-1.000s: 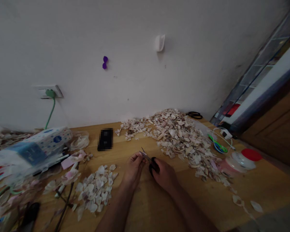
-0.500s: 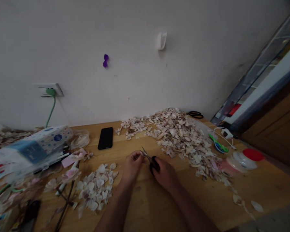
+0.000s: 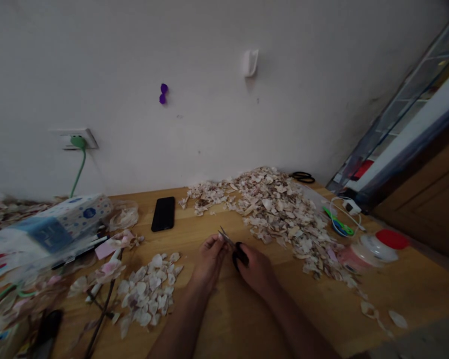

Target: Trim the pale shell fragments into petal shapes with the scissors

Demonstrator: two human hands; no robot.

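Scissors (image 3: 241,254) in your right hand (image 3: 260,271), between two heaps on the desk (image 3: 228,319).
At left, a smaller heap (image 3: 149,294) of pale, petal-like pieces lies beside your left forearm; it looks the tidier, so possibly the finished portion, unconfirmed. Your left hand (image 3: 208,257) has its fingers drawn together next to the blades; whether they pinch a piece cannot be told. Your right grip is closed round the black handles; the blade gap is hard to make out in this dim light. At right, the much larger heap (image 3: 277,204) suggests most remains. Your forearms are cut off below.
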